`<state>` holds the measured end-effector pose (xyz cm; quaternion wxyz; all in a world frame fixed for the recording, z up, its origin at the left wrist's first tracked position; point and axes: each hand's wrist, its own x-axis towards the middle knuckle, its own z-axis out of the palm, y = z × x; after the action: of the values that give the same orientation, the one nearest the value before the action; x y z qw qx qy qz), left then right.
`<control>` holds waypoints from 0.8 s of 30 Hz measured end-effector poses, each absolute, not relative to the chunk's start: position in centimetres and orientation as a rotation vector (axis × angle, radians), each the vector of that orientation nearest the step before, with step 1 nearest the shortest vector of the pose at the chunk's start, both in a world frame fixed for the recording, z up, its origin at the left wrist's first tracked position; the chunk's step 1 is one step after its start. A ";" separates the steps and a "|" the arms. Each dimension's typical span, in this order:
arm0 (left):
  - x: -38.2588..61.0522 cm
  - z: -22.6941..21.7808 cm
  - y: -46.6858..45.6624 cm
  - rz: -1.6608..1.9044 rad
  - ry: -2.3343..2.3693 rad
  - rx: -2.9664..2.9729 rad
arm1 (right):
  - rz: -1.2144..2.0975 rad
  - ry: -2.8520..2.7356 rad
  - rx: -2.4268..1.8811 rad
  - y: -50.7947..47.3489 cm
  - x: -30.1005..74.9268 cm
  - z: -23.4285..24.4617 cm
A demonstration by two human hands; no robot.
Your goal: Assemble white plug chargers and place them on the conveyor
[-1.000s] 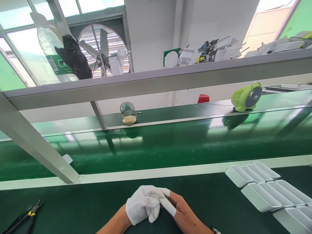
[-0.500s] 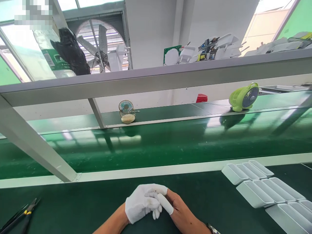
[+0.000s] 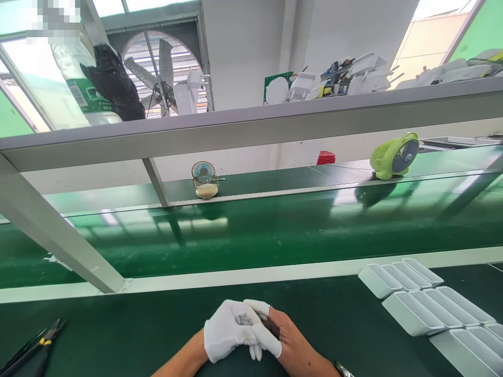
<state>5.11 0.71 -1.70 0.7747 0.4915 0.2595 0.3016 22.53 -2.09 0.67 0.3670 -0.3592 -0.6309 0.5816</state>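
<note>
Near the front edge of the dark green worktop (image 3: pixel 137 330), my two hands meet in the middle. My left hand (image 3: pixel 228 331), in a white glove, has its fingers curled against the other hand. White covers sit on the thumb and a finger of my right hand (image 3: pixel 293 337), which is bent around the gloved fingers. A small greyish patch shows between the hands; whether it is an object I cannot make out. Pliers (image 3: pixel 46 337) with black and yellow handles lie at the far left, apart from both hands.
White divided trays (image 3: pixel 436 311) stand at the right. Beyond the worktop runs a glossy green conveyor belt (image 3: pixel 251 230). A slanted metal post (image 3: pixel 66 235) rises at left to an overhead shelf (image 3: pixel 251 123). A small fan (image 3: pixel 204 175) and a green fan (image 3: pixel 395 156) stand behind the belt.
My fingers have shifted against each other, opening a small gap between the hands. A small white item has appeared on the belt at left, partly behind the post.
</note>
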 end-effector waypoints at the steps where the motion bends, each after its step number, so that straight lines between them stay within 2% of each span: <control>1: 5.1 -1.7 0.7 0.647 0.563 1.051 | 1.506 -1.615 -0.916 -2.1 22.5 0.7; 7: 5.5 -1.7 0.9 0.603 0.560 0.971 | 1.535 -1.616 -0.906 -1.9 22.6 1.2; 11: 5.9 -0.3 0.8 0.636 0.494 0.949 | 1.505 -1.573 -0.909 -1.6 22.6 1.2; 15: 5.7 0.7 1.4 0.770 0.517 0.877 | 1.596 -1.225 -0.855 -1.0 22.6 -0.1; 19: 5.1 -0.4 2.2 1.017 0.690 0.568 | 1.649 -0.863 -0.844 -0.4 22.6 -1.3; 24: 4.7 -1.0 2.2 0.944 0.708 0.540 | 1.694 -0.805 -0.881 -0.4 22.8 -1.1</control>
<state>4.75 2.17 -0.99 0.7968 0.2514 0.3296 0.4397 22.77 -0.41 -1.06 0.5097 -0.3657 -0.3344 0.7033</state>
